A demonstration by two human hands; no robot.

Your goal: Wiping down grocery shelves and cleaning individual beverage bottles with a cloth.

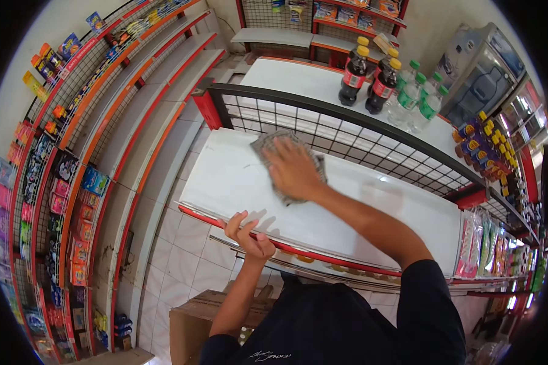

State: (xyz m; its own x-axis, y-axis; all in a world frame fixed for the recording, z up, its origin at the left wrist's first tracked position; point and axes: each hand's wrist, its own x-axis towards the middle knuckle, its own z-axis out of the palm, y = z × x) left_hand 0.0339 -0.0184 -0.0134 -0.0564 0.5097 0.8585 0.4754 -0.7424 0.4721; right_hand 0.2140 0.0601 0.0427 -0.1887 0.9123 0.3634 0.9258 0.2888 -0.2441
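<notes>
A grey patterned cloth (pixel 281 137) lies on the white top shelf (pixel 228 178) of a red-edged store rack. My right hand (pixel 292 169) presses flat on the cloth, fingers spread towards the black wire mesh divider (pixel 310 132). At the shelf's front edge, my left hand (pixel 249 235) rests with bent, spread fingers near the red price rail (pixel 319 255); whether it grips the rail is hard to tell. Faint dark marks show on the shelf left of the cloth.
Beyond the mesh, cola bottles (pixel 354 75) and clear green-capped bottles (pixel 406 98) stand on another white shelf. Packaged goods (pixel 477 246) sit at the right. Wall racks (pixel 137 150) line the left. A cardboard box (pixel 187 319) stands on the tiled floor beside me.
</notes>
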